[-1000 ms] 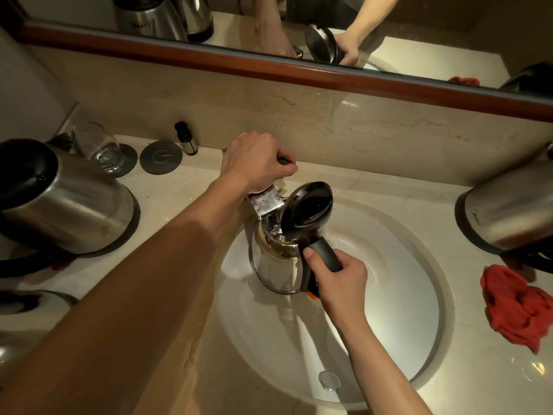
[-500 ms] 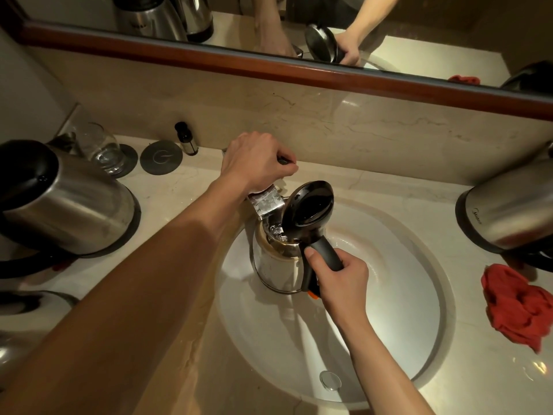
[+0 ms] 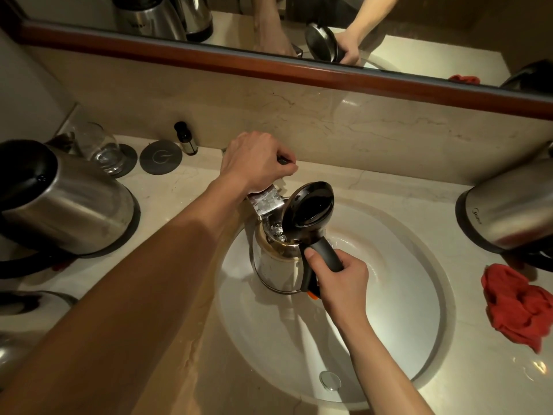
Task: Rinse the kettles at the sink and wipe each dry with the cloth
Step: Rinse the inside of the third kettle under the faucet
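One marble counter (image 3: 344, 181) w/ white sink (image 3: 389, 310), mirror (image 3: 419, 40) at frame top; red cloth (image 3: 520, 307) at right edge. Right hand (image 3: 344, 283) grips kettle (image 3: 278, 265) handle at ctr; left hand (image 3: 254, 163) curled on tap lever.

The stainless-steel kettle with a black base band (image 3: 505, 211) at the right of the bench carries a small dark brand mark low on its wall, which appears to read "Midea". The round grey coaster (image 3: 161, 157) near the back wall bears a pale circular emblem, no letters legible.

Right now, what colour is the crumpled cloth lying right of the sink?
Red: the crumpled cloth, clearest in the head view.
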A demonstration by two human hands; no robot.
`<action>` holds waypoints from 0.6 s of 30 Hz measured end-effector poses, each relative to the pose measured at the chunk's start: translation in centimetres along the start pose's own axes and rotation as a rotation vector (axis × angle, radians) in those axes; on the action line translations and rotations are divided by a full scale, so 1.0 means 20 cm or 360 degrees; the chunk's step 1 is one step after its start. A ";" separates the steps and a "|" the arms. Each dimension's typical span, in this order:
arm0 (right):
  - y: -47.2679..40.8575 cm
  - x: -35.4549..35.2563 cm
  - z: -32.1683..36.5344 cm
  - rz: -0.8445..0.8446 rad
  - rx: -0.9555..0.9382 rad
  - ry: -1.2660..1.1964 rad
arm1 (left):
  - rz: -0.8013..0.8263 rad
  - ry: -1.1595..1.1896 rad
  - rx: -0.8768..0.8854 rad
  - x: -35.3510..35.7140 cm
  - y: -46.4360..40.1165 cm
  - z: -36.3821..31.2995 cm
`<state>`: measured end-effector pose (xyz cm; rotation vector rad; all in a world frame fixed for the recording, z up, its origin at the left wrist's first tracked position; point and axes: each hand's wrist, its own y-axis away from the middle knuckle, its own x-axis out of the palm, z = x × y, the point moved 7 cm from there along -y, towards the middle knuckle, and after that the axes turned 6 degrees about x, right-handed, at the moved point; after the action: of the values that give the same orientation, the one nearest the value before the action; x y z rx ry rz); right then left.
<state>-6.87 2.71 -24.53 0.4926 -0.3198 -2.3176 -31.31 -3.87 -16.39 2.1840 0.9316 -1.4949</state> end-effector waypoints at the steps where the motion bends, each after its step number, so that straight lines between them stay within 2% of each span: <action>1: 0.00 0.00 0.00 0.0005 0.0006 -0.0007 | 0.0002 -0.0004 -0.0006 0.00 0.00 0.00; 18: 0.00 0.00 0.00 -0.0004 0.0011 -0.0003 | -0.0007 -0.0026 -0.0003 0.00 0.00 0.00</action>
<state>-6.88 2.75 -24.47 0.4942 -0.3286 -2.3201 -31.29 -3.79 -16.31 2.1668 0.9331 -1.5108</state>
